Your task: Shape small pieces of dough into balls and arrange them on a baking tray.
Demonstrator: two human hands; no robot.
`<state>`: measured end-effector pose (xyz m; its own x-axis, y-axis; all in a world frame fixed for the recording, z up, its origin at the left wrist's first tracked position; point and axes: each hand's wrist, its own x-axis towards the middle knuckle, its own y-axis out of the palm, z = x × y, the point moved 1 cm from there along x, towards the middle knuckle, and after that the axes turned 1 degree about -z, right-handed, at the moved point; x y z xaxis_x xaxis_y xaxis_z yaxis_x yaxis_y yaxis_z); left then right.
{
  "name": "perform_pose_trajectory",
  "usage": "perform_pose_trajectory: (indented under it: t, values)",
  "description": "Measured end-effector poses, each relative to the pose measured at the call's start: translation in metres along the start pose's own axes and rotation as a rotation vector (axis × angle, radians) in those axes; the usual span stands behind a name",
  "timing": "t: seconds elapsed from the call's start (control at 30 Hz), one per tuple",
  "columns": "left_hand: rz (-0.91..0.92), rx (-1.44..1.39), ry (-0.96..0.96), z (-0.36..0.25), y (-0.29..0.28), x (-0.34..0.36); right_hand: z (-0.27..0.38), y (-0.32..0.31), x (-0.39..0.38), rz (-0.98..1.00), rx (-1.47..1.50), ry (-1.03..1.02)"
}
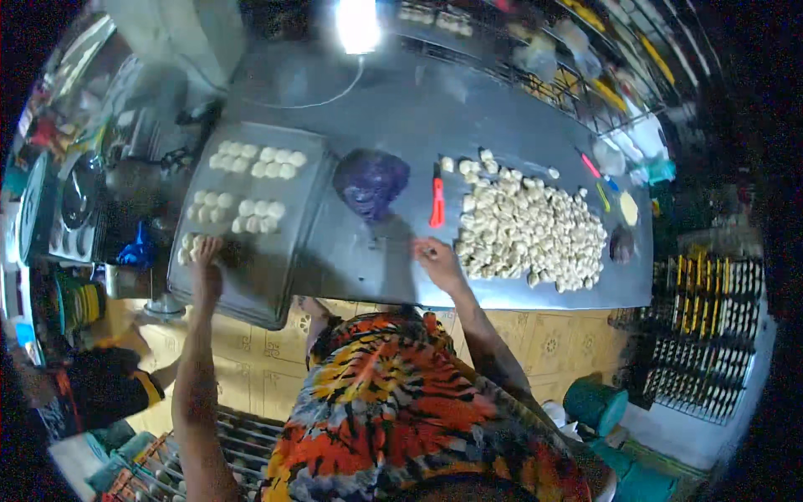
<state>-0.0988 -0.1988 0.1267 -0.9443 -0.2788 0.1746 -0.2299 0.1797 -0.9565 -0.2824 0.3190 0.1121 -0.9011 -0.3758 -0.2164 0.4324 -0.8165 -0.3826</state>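
Observation:
My left hand [207, 253] reaches over the near left corner of a metal tray [251, 286]. Its fingers are closed around small white dough balls [194, 244] lying there. Further up the tray, more dough balls [261, 216] sit in tight clusters. My right hand [438, 263] hovers by the table's front edge, just left of a big heap of dough pieces [531, 230]. Its fingers are loosely bent and apart, and I see nothing in them. Above it, a red-handled cutter [437, 201] lies beside the heap. A dark purple, shiny mound [370, 181] rests between the tray and the cutter.
The grey table [376, 272] carries a pink-handled tool [590, 165] and a pale round piece [628, 208] at its right end. Racks with trays [703, 289] stand at the right. A machine [134, 184] stands at the left. Another person [96, 389] is at lower left.

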Motion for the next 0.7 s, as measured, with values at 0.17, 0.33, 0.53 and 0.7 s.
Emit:
perform_pose_trajectory:
  t: [0.17,0.33,0.53,0.7]
  values:
    - [-0.394,-0.658,-0.348,-0.078,-0.007,-0.009,-0.036,-0.085,0.048,-0.471,-0.757,-0.251]
    - [0.128,-1.353,-0.478,-0.223,0.045,-0.016,-0.021,-0.100,0.065,-0.148,-0.624,-0.310]
    - [0.372,-1.285,-0.379,-0.316,0.077,0.013,0.028,0.004,0.045,0.452,0.428,0.070]
    - [0.443,-1.325,-0.340,-0.260,0.081,0.016,0.050,0.054,0.060,0.014,-0.306,-0.248]
